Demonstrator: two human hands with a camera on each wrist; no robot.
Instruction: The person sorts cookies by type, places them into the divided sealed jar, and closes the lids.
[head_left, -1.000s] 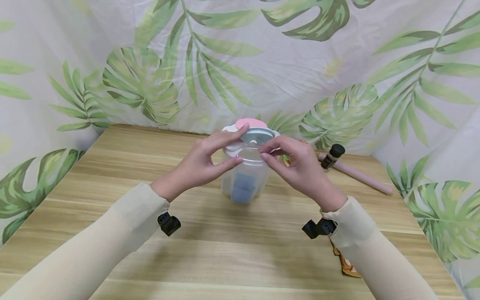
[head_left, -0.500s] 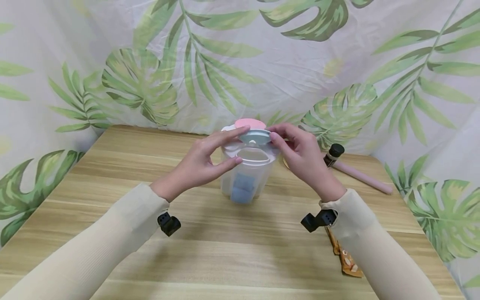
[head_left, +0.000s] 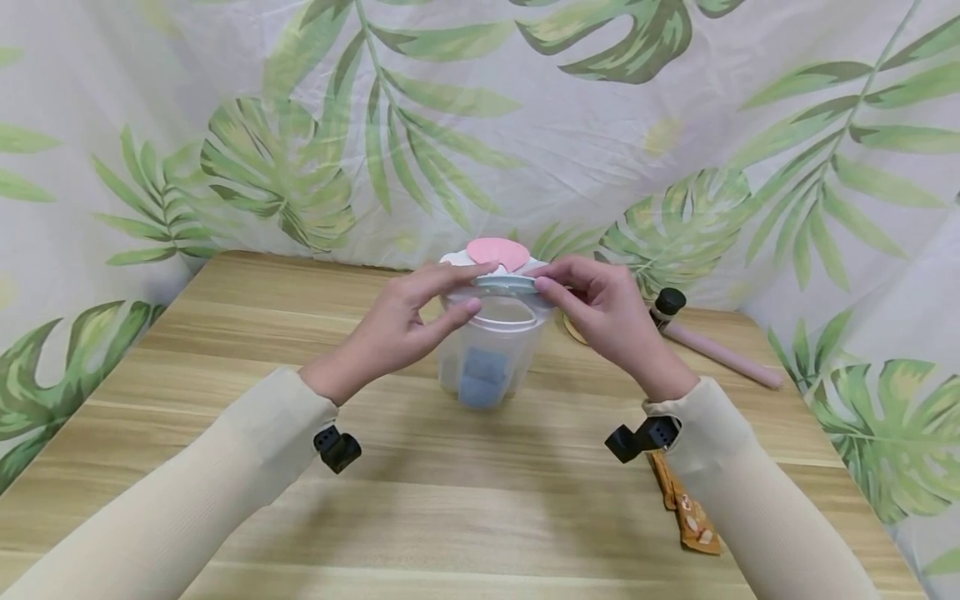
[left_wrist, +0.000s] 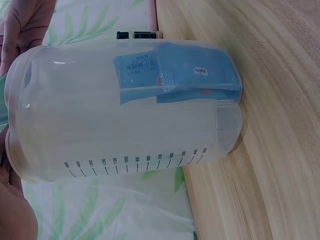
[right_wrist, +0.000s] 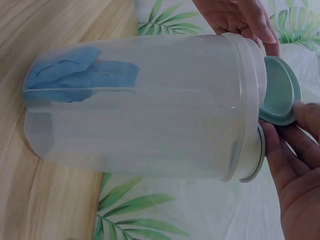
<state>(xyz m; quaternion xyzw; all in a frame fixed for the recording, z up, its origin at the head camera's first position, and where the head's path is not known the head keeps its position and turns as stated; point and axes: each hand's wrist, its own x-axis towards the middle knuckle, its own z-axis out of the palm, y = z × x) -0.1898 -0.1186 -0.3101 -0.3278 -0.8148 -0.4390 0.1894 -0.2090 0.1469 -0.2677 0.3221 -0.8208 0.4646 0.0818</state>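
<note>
A tall translucent plastic canister (head_left: 517,358) stands upright on the table, with blue printed packets (left_wrist: 195,72) lying in its bottom. Its lid carries a pink flap (head_left: 497,252) and a teal flip cap (right_wrist: 280,95), which stands raised beside an uncovered opening. My right hand (head_left: 611,317) pinches the teal cap's right edge between thumb and index finger. My left hand (head_left: 408,317) is at the lid's left side, thumb and index finger extended and spread, index fingertip right by the teal cap. In the left wrist view, measuring marks run down the canister's wall.
Behind my right hand are a black-capped bottle (head_left: 670,302) and a pink rod (head_left: 723,357). Orange-brown packets (head_left: 697,525) lie by my right forearm, partly hidden by the sleeve. A leaf-patterned cloth (head_left: 420,150) hangs along the table's far edge.
My right hand has moved from the front of the teal cap to its right edge and grips it. The cap has tipped toward me and now appears edge-on. My left hand stays nearly still.
</note>
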